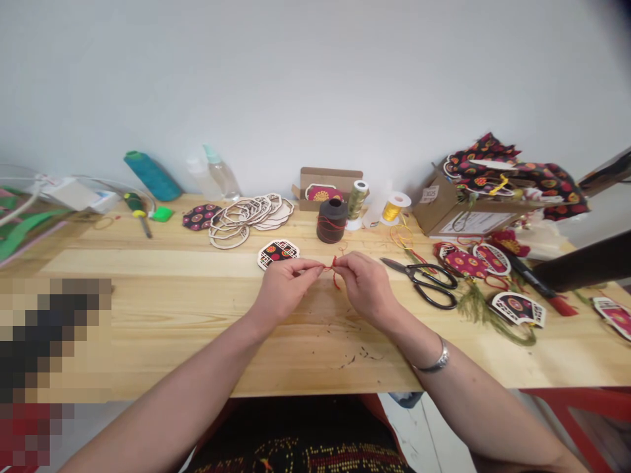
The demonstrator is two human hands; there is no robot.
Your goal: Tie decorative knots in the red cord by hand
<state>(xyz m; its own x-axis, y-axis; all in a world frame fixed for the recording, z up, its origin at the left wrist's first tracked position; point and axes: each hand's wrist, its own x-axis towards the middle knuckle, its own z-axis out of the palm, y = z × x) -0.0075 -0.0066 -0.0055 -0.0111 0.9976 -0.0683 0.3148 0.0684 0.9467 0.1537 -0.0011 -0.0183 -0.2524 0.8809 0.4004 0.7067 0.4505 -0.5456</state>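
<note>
A short length of red cord (336, 281) runs between my two hands above the middle of the table. My left hand (288, 287) pinches one part of it between thumb and fingertips. Close beside it, my right hand (365, 284) pinches the cord too, and an end hangs below the fingers. Just behind my left hand lies an octagonal wooden-framed ornament (279, 253) with dark patterned fabric, partly covered by that hand. Black-handled scissors (428, 284) rest to the right of my right hand. A dark spool wound with red thread (332, 221) stands beyond my hands.
Pale wooden frames (246, 217) lie piled at the back left, near a teal thread cone (152, 176) and a screwdriver (138, 213). A cardboard box (444, 200) heaped with fabric stands back right. Finished-looking ornaments (517, 309) and a black post (582, 259) are at the right.
</note>
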